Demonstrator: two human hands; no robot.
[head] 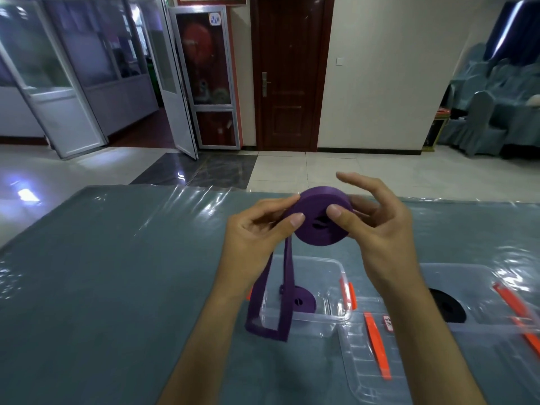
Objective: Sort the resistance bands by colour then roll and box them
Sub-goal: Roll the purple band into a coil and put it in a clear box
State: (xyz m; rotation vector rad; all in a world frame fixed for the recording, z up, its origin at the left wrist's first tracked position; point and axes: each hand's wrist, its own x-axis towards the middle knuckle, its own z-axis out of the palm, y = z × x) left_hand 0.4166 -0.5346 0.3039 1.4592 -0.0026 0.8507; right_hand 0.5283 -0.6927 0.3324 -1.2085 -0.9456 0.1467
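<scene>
Table [117, 273] under glossy, wrinkled clear film over grey-blue cloth. Two clear plastic boxes with orange latches: left box [336, 287] holding one rolled purple band [302, 301], right box [482, 287] a black roll [445, 306]. Rolling step under way, nearly done. Flat, rubbery purple roll [317, 220] held above left box, loose tail [271, 317] hanging to table. Left hand [254, 235] pinching tail at roll's edge; right hand [377, 226] thumb pressing roll's face, fingers spread behind. Next, probably: wind in tail, keeping it taut.
</scene>
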